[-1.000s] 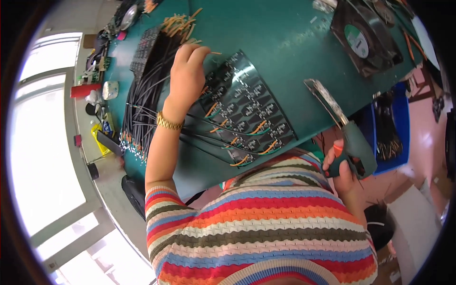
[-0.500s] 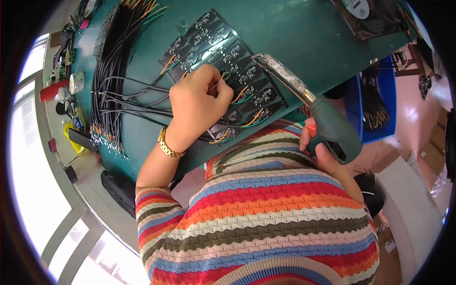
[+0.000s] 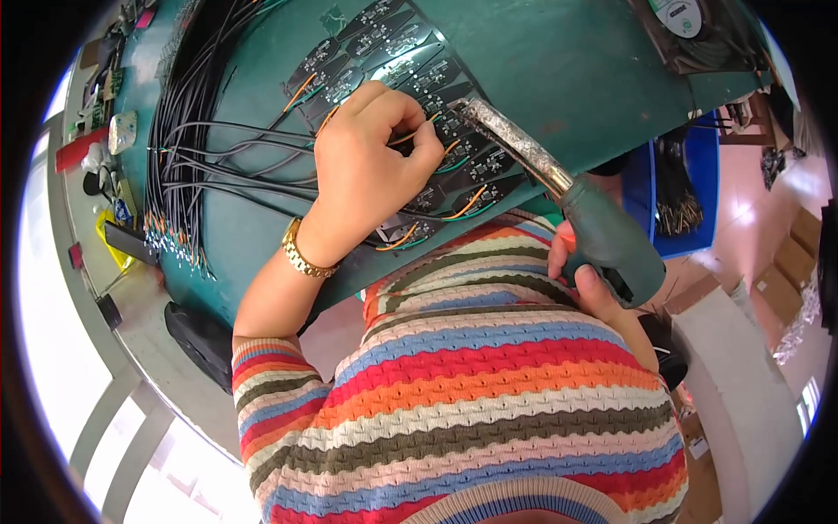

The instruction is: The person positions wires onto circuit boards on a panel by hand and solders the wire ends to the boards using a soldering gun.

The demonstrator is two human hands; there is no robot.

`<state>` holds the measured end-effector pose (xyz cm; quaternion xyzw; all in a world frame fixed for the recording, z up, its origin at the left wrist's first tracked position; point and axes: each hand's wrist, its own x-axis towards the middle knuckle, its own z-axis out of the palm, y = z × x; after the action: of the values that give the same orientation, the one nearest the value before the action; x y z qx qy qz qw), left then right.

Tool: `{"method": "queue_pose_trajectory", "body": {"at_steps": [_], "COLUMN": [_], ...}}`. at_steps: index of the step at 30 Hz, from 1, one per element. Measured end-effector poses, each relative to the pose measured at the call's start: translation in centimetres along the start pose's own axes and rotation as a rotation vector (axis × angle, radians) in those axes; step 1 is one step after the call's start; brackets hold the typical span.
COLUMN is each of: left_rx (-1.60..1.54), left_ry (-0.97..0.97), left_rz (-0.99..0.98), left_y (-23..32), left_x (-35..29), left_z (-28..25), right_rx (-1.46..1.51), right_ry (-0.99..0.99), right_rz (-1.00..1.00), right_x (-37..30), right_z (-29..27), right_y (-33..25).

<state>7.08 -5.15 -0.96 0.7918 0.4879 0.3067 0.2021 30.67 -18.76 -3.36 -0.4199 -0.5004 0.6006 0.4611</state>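
No lettering legible. Round label (image 3: 678,15) on dark package (image 3: 717,54), upper right: print present, too small to read. White label (image 3: 698,448) on carton (image 3: 705,489), lower right: unreadable. Boards (image 3: 384,39): fine pale marks, too small to identify as characters.

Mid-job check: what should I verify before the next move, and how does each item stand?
1. Soldering tool gripped in the right hand: ok.
2. Orange wire pinched by the left hand: ok.
3. Left hand well away from the tool's tip: not ok, they are close together.
4. Tip's contact with the circuit boards: cannot tell.
5. Black cables clear of the tool: ok, they run in from the opposite side.
6. Tip hot: cannot tell.
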Motion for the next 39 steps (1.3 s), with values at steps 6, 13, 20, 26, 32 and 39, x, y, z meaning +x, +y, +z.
{"method": "queue_pose_trajectory", "body": {"at_steps": [6,13,20,26,32,39], "left_rx": [-0.02,-0.009,0.015,0.016,0.06,0.002], "left_ry": [0.015,0.014,0.005,-0.029,-0.044,-0.022], "left_rz": [-0.031,-0.029,-0.04,-0.042,-0.03,-0.053], "left_y": [0.1,-0.1,-0.1,0.1,0.1,0.3], "left_x": [0.0,0.0,0.0,0.0,-0.1,0.4], "left_z": [-0.1,0.2,0.1,-0.1,-0.2,-0.3], "right_rx": [-0.063,-0.074,-0.101,-0.012,0.032,0.092], "right_ry": [0.015,0.028,0.01,0.048,0.106,0.137], "right_rz": [0.155,0.102,0.082,-0.004,-0.053,-0.035], "right_x": [-0.3,-0.2,-0.1,0.2,0.0,0.2], "right_z": [0.0,0.2,0.3,0.3,0.3,0.6], "right_y": [-0.8,-0.7,-0.4,-0.4,0.1,-0.1]}}
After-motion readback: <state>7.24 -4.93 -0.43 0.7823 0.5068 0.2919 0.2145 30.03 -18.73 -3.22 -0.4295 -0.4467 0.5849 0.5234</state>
